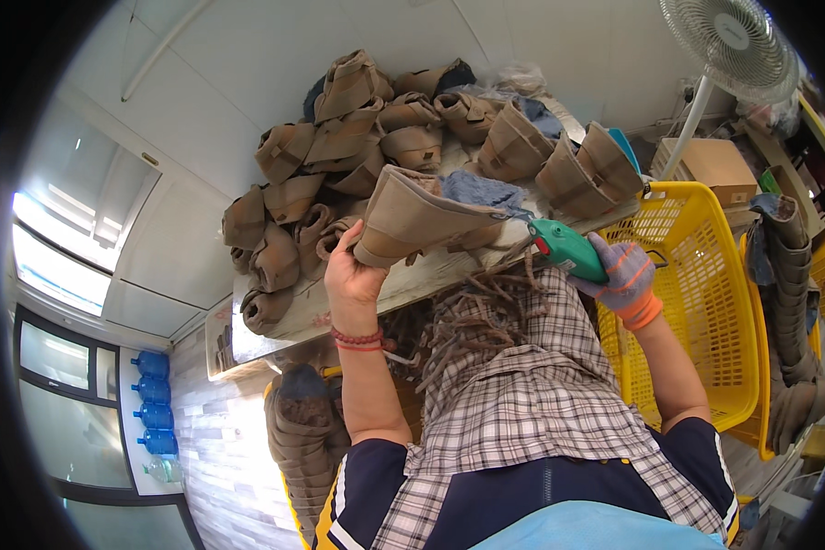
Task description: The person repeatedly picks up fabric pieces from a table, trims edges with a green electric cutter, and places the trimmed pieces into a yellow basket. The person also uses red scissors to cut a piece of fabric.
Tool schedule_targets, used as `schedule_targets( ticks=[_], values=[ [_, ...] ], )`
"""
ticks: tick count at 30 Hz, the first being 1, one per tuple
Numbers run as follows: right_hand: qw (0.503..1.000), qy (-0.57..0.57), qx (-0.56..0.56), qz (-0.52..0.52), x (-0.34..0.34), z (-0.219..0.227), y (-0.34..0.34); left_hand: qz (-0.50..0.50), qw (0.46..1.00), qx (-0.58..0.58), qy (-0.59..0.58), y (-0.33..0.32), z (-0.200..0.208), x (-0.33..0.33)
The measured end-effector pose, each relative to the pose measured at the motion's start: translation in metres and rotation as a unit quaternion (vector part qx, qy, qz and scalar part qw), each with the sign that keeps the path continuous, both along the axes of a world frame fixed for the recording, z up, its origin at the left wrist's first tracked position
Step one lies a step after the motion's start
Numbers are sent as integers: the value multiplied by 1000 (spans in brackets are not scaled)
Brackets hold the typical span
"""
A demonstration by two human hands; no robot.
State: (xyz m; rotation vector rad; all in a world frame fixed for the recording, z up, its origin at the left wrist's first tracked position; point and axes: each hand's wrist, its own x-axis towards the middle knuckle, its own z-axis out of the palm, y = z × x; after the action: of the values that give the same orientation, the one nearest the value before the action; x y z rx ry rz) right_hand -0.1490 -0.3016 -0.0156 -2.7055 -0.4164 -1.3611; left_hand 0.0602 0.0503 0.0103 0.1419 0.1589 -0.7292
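Note:
My bare left hand [353, 277] grips the wide end of a brown boot upper [431, 225], tilted above the table's front edge. Grey-blue fleece lining [486, 191] shows along its far side. In my right hand [625, 275], gloved in grey-purple with an orange cuff, is a green electric hand cutter [568, 249] with a red button. Its front end is at the narrow end of the boot upper; the exact contact is too small to make out. Brown trimmed strips [477, 316] lie heaped on my checked apron [522, 394].
More boot uppers [348, 137] are piled on the table [302, 321]. A yellow basket [697, 302] stands at my right, with stacked uppers [788, 293] beyond it and more [302, 440] at lower left. A white fan [731, 37] and a cardboard box [710, 170] are at far right.

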Motion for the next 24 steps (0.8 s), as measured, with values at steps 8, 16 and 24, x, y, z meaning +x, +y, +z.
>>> schedule_targets(
  ticks=[8,16,24],
  values=[
    [999,19,15,22,-1,3,4,37,998,50,11,-19,-4,-4],
    [997,4,47,53,5,13,16,11,1000,21,12,-26,0,-9],
    [989,36,115,82,8,22,28,41,991,-16,-129,-37,14,-35]
  ],
)
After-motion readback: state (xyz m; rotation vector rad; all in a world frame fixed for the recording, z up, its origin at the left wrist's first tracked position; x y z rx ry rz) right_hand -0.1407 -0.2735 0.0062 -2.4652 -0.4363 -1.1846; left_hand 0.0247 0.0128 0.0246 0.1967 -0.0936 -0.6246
